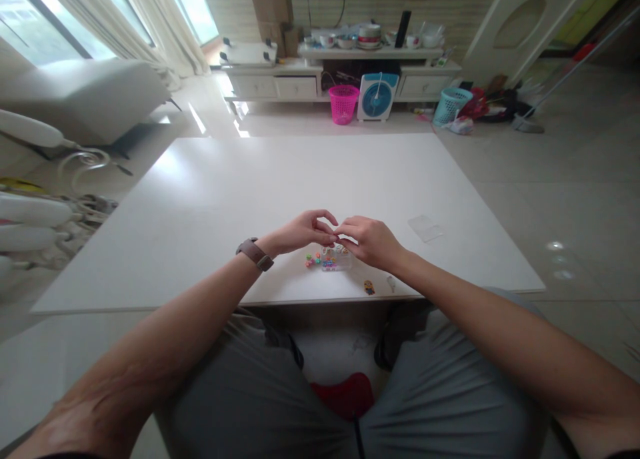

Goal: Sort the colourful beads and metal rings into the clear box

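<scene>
At one clear plastic box [344, 261], one left hand [316, 229] and one right hand [369, 237] meet at fingertips; any held item indiscernible.

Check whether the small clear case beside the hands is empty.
Not empty: small colourful pieces show inside the clear case. How full it is, I cannot tell: the contents are too small to make out.

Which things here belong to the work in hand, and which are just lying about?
Likely in use:
- coloured pieces
- clear box
- yellow figure
- perhaps the clear sheet

Just lying about:
- pink basket
- fan
- blue basket
- dishes
</scene>
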The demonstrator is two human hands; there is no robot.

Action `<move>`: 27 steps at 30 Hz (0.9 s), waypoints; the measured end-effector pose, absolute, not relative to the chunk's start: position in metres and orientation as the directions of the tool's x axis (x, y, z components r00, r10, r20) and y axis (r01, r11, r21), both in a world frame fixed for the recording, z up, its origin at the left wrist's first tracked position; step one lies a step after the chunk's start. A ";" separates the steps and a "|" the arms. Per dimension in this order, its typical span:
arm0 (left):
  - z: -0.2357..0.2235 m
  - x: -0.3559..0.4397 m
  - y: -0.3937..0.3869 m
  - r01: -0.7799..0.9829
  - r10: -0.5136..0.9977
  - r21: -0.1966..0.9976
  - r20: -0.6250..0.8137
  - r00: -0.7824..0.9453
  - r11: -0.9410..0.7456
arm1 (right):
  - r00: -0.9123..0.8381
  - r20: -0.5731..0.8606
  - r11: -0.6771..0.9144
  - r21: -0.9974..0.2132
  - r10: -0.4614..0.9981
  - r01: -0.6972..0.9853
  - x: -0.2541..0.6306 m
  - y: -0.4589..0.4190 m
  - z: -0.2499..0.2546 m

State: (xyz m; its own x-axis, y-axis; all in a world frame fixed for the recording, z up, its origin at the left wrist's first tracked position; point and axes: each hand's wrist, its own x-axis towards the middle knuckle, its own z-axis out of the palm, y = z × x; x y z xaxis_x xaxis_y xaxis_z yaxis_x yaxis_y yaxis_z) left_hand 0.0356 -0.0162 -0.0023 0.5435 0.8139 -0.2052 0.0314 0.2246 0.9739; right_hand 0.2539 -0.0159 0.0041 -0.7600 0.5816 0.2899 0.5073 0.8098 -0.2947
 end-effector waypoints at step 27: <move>-0.003 0.033 -0.015 0.076 0.862 0.985 -0.174 0.475 0.157 | -0.685 0.278 0.739 -0.217 0.673 0.638 0.254 -0.014 0.009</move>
State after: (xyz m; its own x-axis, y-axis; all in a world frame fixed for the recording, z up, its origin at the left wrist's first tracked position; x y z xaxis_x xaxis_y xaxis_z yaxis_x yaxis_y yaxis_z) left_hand 0.0334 -0.0147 -0.0026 0.4754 0.8623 -0.1743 0.0762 0.1570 0.9847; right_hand 0.2544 -0.0138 0.0087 -0.6853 0.6732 0.2778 0.6380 0.7389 -0.2166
